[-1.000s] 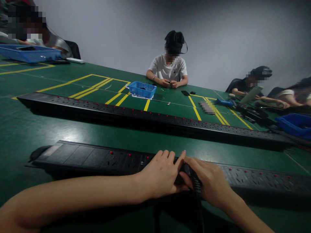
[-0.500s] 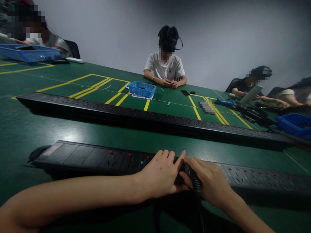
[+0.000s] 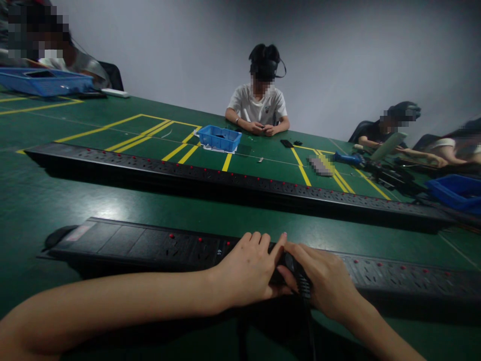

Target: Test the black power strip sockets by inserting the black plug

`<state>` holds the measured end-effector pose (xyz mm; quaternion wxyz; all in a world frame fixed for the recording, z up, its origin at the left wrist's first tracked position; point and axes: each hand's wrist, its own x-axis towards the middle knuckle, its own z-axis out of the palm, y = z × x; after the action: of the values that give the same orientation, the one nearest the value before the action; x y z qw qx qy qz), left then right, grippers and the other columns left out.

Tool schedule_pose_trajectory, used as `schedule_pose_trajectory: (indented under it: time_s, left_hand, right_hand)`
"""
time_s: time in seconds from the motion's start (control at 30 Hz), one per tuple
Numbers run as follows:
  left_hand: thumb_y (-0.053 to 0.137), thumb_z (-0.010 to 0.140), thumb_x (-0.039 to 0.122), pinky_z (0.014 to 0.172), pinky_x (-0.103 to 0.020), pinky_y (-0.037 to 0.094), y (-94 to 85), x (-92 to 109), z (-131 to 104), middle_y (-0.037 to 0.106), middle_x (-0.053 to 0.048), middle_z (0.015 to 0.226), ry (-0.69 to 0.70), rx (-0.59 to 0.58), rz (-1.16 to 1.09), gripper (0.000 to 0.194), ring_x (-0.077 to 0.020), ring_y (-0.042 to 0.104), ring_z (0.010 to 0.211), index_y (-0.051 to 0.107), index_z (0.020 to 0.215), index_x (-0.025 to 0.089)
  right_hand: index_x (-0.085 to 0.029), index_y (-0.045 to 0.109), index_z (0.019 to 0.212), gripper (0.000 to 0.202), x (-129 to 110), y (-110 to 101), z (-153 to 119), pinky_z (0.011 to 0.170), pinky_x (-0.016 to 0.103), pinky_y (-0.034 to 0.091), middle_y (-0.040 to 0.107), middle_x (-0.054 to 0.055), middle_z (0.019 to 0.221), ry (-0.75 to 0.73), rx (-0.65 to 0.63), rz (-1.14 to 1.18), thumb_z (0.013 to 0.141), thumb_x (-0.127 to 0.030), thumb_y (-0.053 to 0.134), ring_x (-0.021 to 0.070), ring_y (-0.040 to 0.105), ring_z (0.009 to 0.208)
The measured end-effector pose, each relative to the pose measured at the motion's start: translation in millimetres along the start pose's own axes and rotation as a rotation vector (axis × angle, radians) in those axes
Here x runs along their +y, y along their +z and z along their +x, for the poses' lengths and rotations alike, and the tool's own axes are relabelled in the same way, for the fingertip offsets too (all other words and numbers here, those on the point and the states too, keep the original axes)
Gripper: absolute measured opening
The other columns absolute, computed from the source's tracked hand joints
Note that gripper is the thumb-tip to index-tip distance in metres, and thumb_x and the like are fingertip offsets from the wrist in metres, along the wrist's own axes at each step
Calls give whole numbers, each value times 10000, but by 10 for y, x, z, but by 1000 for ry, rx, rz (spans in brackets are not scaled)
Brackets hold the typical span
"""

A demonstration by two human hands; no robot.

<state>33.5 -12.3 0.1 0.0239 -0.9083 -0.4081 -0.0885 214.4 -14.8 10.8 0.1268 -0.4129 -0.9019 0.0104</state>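
Observation:
A long black power strip [image 3: 150, 245] with red dots and sockets lies across the near part of the green table. My left hand [image 3: 248, 273] grips the strip near its middle, fingers over the far edge and thumb at the near side. Beside it, my right hand [image 3: 325, 276] is closed on a black plug [image 3: 291, 263], which sits against the strip's top; its ribbed cable [image 3: 305, 291] hangs down toward me. The fingertips of both hands nearly meet. The plug's contact end is hidden.
Farther off, a second long black strip [image 3: 180, 173] crosses the table [image 3: 158, 208]. Beyond it stand a small blue basket [image 3: 220, 140], a person [image 3: 259, 105] and a flat grey item [image 3: 320, 166]. Blue bins are at far left [image 3: 45, 82] and right [image 3: 456, 193].
My hands, the plug and the near strip look unchanged. The person across the table has shifted slightly, head a little lower and to the right.

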Motion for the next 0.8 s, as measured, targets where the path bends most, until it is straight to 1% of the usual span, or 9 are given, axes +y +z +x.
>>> schedule_pose_trajectory:
  time_s: [0.2, 0.53, 0.6, 0.7, 0.8]
  left_hand:
    - [321, 813, 597, 730, -364, 341, -10, -1, 4, 530, -136, 957, 15, -3, -11, 759, -266, 475, 842, 229, 1351, 69]
    - [330, 810, 592, 734, -372, 352, 3, -6, 0, 532, -134, 952, 3, 7, -22, 747, -268, 476, 844, 246, 1344, 76]
    - [335, 806, 598, 739, -376, 354, 11, -6, 2, 532, -135, 964, 4, 7, -28, 755, -271, 477, 848, 242, 1345, 77]
    - [337, 796, 621, 743, -380, 355, 17, -6, 4, 531, -137, 981, 4, 12, -40, 779, -272, 477, 849, 246, 1342, 74]
    - [336, 796, 627, 745, -379, 353, 9, -6, 2, 532, -134, 978, 1, 17, -43, 778, -270, 478, 850, 254, 1340, 77]
  right_hand:
    - [-168, 481, 1082, 253, 1, -5, -3, 592, 255, 410, 591, 49, 816, 4, -18, 4, 871, -292, 414, 148, 567, 694]
    - [-166, 481, 1079, 245, -5, -13, 0, 591, 251, 404, 582, 44, 805, 6, -39, 7, 889, -298, 400, 149, 564, 697]
    - [-167, 486, 1075, 254, 3, 3, -13, 550, 241, 390, 577, 34, 772, -17, -10, -10, 894, -324, 401, 138, 555, 643]
    - [-170, 469, 1108, 295, 15, 32, -41, 496, 234, 366, 572, 16, 728, -33, 76, -45, 898, -365, 404, 127, 543, 566]
    - [-170, 458, 1117, 303, 16, 39, -54, 493, 236, 372, 580, 15, 730, -36, 118, -69, 905, -375, 390, 134, 560, 566]
